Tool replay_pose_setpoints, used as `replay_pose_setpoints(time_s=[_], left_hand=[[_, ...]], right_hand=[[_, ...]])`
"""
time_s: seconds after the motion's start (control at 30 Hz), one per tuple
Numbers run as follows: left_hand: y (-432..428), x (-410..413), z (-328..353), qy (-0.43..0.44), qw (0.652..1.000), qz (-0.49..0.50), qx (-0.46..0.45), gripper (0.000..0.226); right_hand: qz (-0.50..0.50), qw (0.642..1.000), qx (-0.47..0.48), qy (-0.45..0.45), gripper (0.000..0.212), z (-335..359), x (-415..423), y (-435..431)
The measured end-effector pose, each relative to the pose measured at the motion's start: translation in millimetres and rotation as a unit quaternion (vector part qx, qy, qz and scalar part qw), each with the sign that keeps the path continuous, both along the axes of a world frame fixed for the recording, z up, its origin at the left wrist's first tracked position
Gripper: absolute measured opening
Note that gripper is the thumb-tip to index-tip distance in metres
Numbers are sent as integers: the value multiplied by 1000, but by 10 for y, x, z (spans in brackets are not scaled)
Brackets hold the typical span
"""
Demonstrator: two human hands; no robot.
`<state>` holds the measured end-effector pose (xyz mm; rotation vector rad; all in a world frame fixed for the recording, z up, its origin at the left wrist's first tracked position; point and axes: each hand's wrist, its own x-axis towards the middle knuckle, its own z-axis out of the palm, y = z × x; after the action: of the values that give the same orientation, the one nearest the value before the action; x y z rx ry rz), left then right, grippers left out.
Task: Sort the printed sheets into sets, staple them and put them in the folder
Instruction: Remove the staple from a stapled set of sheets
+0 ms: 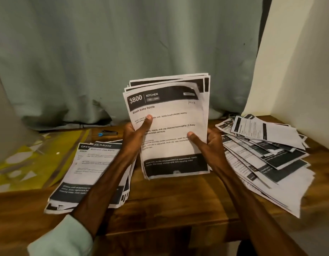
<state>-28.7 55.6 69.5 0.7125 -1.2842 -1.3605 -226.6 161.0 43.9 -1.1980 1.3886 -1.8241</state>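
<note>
Printed sheets (171, 130) of white paper with black header bands form an uneven stack, held upright above the brown wooden table (169, 204). Its front page reads "3800 KITCHEN" and "Wash baby bottle".

The left hand (136, 133) grips the stack's left edge, with its thumb (148, 120) pressed on the front page and its fingers hidden behind. The right hand (206, 143) grips the lower right edge the same way, thumb on the front.

Left of the stack, a second pile of similar sheets (82, 174) lies flat on the table, partly under the left forearm. Its top page is headed "MULTI-ROOM". Right of the stack, a third pile (267, 150) lies loosely fanned out.

Behind and left of the stack lies a small dark tool with a blue tip (107, 134) — too blurred to name. Farther left, a yellow-green translucent plastic folder (36, 157) lies flat.

Behind the stack hangs a grey-green curtain (123, 43), with a cream wall (298, 71) to the right. A pale mint sleeve (62, 239) covers the left arm — below and left of the stack.
</note>
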Motion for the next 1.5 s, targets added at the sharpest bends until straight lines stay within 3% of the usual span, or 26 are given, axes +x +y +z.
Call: replay_pose_setpoints(time_s=[0.17, 0.4, 0.73, 0.93, 1.23, 1.5], left_hand=[[102, -42, 116, -1, 999, 0, -44, 6], [105, -73, -90, -13, 1000, -18, -9, 23], [-114, -225, 522, -39, 995, 60, -76, 42], [-93, -343, 514, -14, 984, 138, -112, 29], [-63, -374, 460, 11, 966, 194, -171, 23], [-131, -310, 399, -30, 974, 127, -184, 22]], right_hand=[[-35, 999, -37, -15, 14, 40, 29, 15], [-66, 998, -5, -8, 29, -277, -4, 25], [-120, 989, -88, -4, 24, 297, -38, -175], [-181, 975, -125, 15, 38, 688, -63, -331], [-228, 964, -133, 32, 49, 690, -89, -420], [-188, 972, -128, 58, 38, 702, -160, -391]])
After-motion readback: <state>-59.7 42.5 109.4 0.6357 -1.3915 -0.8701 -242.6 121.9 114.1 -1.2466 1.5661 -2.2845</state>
